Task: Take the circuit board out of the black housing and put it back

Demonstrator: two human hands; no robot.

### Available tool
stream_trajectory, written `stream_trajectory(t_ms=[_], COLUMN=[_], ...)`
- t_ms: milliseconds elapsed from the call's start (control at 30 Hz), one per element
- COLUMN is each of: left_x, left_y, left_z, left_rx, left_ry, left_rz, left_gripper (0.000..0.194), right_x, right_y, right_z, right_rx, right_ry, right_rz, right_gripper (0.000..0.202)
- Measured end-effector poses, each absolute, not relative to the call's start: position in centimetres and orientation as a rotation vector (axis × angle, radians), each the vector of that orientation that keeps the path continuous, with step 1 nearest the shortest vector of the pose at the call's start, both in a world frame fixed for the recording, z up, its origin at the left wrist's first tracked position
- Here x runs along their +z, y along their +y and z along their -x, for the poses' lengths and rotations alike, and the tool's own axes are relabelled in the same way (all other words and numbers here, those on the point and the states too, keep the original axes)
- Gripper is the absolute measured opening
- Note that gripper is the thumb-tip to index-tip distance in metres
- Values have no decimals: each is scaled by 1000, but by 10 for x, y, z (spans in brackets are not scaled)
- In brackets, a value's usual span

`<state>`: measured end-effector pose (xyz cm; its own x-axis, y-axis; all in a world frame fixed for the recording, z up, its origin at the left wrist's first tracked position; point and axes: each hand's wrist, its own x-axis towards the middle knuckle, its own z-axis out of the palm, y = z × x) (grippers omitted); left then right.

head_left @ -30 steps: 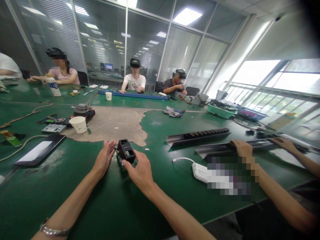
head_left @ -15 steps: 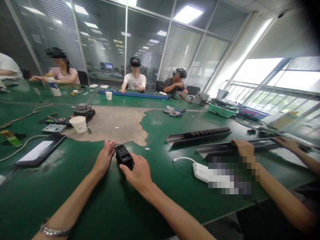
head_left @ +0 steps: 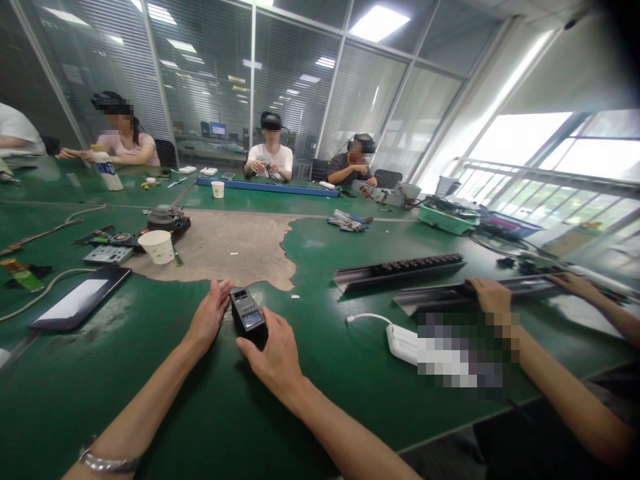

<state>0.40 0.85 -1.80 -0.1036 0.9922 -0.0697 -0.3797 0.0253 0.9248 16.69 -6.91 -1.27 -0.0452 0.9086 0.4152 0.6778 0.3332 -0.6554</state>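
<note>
A black box-shaped device (head_left: 249, 313) with a small screen and openings in its top face rests on the green table. My right hand (head_left: 276, 347) grips it from the right, the thumb along its near side and the fingers partly hidden behind it. On the other side, my left hand (head_left: 209, 319) lies on edge with its fingers stretched out. Its fingertips are at the device's far left corner; whether they press on it I cannot tell.
Left of me lie a tablet-like slab (head_left: 83, 298), a paper cup (head_left: 157, 247) and electronic parts (head_left: 167, 220). To the right are a white adapter (head_left: 403, 344), dark metal rails (head_left: 397, 270) and a neighbour's hands (head_left: 493, 297). Several people sit across the table (head_left: 330, 413).
The device's top face now catches more light, showing its screen brighter, and appears slightly tilted. My right thumb has shifted slightly; my left hand stays put. The person opposite has raised their hands.
</note>
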Motion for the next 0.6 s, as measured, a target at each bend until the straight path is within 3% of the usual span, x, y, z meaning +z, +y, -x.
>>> stream_trajectory(t_ms=[133,433,600], left_x=[-17,-13,-14], left_y=[7,5,5], left_z=[-5,-4,-4], left_rx=[1416,1431,1439], left_ry=[1027,1006,1005], left_rz=[-829,-789,-795], left_gripper=[63,58,57], right_x=[-2,30,21], right_y=[-70,-61,-54], right_z=[-163,-184,-214], right_rx=[389,386,338], right_ry=[-1764,-1692,-1637], right_rz=[1375,1251,1366], right_gripper=[43,40,39])
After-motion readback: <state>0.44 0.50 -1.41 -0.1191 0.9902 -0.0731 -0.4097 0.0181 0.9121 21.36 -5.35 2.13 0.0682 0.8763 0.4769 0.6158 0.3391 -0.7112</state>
